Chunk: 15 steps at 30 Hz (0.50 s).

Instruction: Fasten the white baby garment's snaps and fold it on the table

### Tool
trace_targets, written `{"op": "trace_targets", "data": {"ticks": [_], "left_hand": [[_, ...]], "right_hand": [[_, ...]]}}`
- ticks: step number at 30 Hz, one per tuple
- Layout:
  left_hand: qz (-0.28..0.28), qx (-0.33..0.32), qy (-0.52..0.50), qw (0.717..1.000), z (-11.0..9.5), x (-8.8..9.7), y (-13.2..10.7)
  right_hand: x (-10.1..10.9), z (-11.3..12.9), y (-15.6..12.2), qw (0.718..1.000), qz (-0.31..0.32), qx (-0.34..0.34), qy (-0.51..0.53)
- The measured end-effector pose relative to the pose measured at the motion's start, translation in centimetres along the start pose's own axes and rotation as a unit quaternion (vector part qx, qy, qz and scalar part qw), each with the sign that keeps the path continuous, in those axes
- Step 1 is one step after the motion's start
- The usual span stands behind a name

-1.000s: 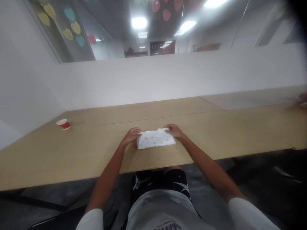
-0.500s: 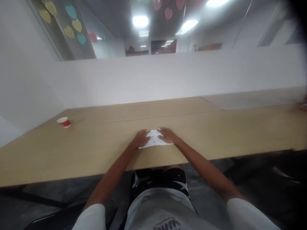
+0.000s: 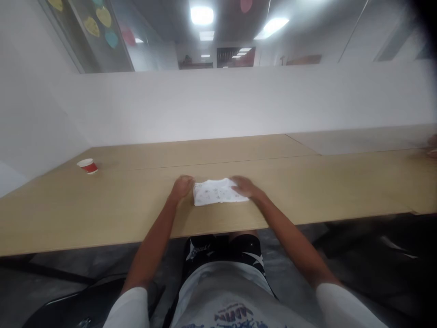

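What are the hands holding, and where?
Nothing is clearly gripped: the right hand rests on the right end of the folded white cloth; the left hand sits at its left edge.

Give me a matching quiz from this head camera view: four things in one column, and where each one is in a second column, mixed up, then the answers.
Things
1. Red and white paper cup
2. Folded white printed cloth
3. Heart-shaped paper cutouts
4. Right hand

Places
A. Over the right side of the cloth
B. On a glass panel, high on the left
C. Toward the far left of the table, away from the hands
D. On the tabletop, between the left hand and the right

Pairs: 1-C, 2-D, 3-B, 4-A
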<state>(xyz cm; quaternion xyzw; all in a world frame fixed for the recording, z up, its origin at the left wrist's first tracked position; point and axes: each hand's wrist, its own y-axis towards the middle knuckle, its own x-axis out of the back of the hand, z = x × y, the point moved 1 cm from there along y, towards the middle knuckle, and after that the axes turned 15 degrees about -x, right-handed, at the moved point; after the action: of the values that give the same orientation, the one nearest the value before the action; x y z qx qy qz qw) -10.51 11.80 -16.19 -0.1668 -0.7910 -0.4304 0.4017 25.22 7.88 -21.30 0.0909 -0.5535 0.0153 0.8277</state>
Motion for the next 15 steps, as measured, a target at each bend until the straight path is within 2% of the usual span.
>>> {"op": "trace_targets", "data": {"ticks": [4, 6, 9, 11, 13, 15], "left_hand": [[-0.194, 0.005, -0.035, 0.98, -0.5, 1.1, 0.3], [-0.284, 0.022, -0.043, 0.958, -0.9, 1.6, 0.5], [-0.351, 0.016, -0.057, 0.935, -2.7, 3.3, 2.4], [-0.369, -0.03, -0.092, 0.925, -5.2, 5.9, 4.7], [-0.387, -0.127, -0.117, 0.906, -8.3, 9.2, 7.2], [-0.401, -0.162, -0.125, 0.893, -10.6, 12.2, 9.2]], "right_hand": [[1.5, 0.5, -0.5, 0.987, -0.099, -0.006, 0.123], [2.3, 1.2, -0.7, 0.959, -0.178, 0.019, 0.221], [4.6, 3.3, -1.1, 0.904, -0.286, 0.043, 0.315], [7.4, 5.6, -1.4, 0.894, -0.304, 0.072, 0.321], [11.3, 8.4, -1.9, 0.878, -0.329, 0.128, 0.324], [15.5, 10.9, -2.2, 0.841, -0.363, 0.195, 0.351]]}}
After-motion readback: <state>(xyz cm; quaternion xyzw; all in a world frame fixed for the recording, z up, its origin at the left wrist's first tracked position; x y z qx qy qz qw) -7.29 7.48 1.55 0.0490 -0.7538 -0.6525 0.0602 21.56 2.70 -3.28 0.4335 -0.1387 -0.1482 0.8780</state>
